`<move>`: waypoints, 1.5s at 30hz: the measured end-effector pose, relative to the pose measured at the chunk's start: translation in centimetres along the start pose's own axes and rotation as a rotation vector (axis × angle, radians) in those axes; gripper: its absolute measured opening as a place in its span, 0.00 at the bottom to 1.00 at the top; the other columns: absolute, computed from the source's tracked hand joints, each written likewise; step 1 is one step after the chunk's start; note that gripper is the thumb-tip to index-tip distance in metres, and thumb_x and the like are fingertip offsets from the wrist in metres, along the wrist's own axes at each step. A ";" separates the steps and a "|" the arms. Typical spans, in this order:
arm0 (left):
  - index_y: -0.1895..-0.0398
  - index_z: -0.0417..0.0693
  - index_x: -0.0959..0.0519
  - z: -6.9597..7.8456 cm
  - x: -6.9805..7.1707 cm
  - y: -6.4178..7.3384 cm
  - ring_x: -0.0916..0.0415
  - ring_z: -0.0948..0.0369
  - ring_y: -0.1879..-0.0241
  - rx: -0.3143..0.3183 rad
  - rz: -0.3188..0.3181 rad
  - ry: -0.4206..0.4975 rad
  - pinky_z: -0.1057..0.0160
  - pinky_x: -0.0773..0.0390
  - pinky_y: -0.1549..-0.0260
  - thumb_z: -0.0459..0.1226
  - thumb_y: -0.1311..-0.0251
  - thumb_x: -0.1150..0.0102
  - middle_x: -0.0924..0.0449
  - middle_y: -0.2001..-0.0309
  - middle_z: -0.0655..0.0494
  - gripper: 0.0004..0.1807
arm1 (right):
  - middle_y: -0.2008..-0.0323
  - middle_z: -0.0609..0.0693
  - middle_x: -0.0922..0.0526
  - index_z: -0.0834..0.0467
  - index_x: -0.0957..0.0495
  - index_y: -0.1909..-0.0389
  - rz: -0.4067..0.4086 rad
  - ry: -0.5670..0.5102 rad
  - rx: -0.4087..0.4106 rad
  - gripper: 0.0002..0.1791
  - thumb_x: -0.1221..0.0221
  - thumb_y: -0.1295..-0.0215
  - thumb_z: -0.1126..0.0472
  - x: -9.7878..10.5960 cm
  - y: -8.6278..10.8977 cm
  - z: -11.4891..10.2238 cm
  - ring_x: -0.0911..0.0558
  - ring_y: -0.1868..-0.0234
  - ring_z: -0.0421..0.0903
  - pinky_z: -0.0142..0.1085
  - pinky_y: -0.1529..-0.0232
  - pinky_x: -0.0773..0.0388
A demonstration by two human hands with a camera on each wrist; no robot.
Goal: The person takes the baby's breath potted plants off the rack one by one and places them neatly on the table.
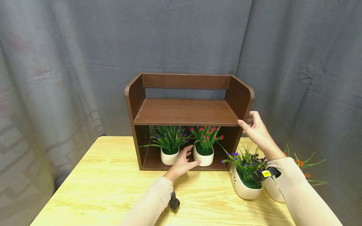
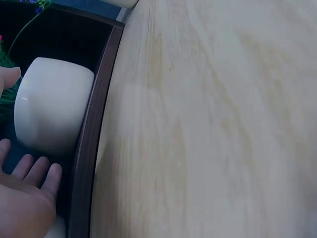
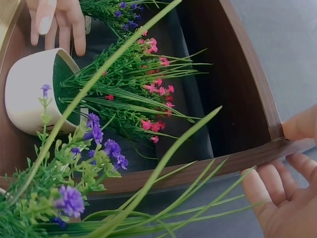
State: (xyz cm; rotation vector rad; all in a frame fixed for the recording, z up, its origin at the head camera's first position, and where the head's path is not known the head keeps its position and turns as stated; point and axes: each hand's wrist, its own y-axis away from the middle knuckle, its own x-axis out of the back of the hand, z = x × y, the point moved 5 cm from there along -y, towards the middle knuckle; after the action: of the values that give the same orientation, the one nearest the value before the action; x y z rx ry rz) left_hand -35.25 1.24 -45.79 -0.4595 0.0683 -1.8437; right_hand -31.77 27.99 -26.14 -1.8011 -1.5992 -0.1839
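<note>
A dark brown two-tier shelf [image 1: 186, 112] stands on the table. On its lower tier sit a white pot with pink flowers [image 1: 203, 157] and, to the left, a white pot with purple flowers [image 1: 169, 157]. My left hand [image 1: 183, 161] reaches in between them, fingers spread. Its thumb is at the pink-flowered pot, contact unclear; in the left wrist view the fingers [image 2: 49, 181] are apart from that pot [image 2: 52, 106]. With my right hand [image 1: 257, 131] I grip the shelf's right side panel, thumb on its front edge and fingers [image 3: 270, 183] along the outer side.
Another white pot with purple flowers [image 1: 246, 185] stands on the wooden table [image 1: 85, 188] at the shelf's front right. A pot with orange flowers [image 1: 274, 190] is partly hidden behind my right sleeve. Grey curtains [image 1: 192, 34] hang behind.
</note>
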 end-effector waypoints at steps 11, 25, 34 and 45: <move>0.21 0.46 0.49 -0.3 -1.1 -1.1 0.44 0.44 0.28 0.055 -0.001 -0.005 0.46 0.32 0.38 0.45 0.45 0.25 0.46 0.27 0.38 0.54 | 0.48 0.66 0.32 0.68 0.45 0.34 0.000 0.025 -0.004 0.31 0.48 0.25 0.51 0.2 0.1 0.2 0.23 0.64 0.45 0.30 0.65 0.28; 0.20 0.49 0.53 0.4 -1.7 -2.2 0.44 0.47 0.28 0.105 0.023 -0.075 0.47 0.36 0.35 0.48 0.49 0.23 0.47 0.25 0.42 0.59 | 0.51 0.64 0.30 0.69 0.44 0.35 0.007 -0.008 0.022 0.30 0.47 0.24 0.53 0.1 0.1 0.4 0.24 0.64 0.42 0.28 0.66 0.27; 0.20 0.46 0.54 -0.3 -2.1 -3.3 0.49 0.46 0.26 0.126 0.029 -0.030 0.47 0.39 0.33 0.46 0.52 0.21 0.50 0.23 0.43 0.62 | 0.53 0.61 0.31 0.69 0.43 0.37 0.015 -0.012 0.036 0.28 0.46 0.25 0.54 0.1 0.0 0.4 0.25 0.67 0.37 0.28 0.67 0.27; 0.20 0.44 0.56 -0.1 -2.3 -3.6 0.44 0.46 0.28 0.153 0.038 0.028 0.47 0.39 0.33 0.40 0.54 0.20 0.49 0.24 0.41 0.64 | 0.53 0.61 0.31 0.69 0.42 0.37 0.014 -0.019 0.036 0.28 0.46 0.25 0.54 0.0 -0.1 0.3 0.25 0.68 0.38 0.29 0.67 0.28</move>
State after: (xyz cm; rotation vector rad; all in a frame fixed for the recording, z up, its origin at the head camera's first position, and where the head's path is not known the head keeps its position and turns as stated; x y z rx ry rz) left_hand -37.98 4.55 -45.58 -0.3240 -0.0443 -1.8032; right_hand -31.98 28.17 -26.33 -1.7912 -1.5926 -0.1312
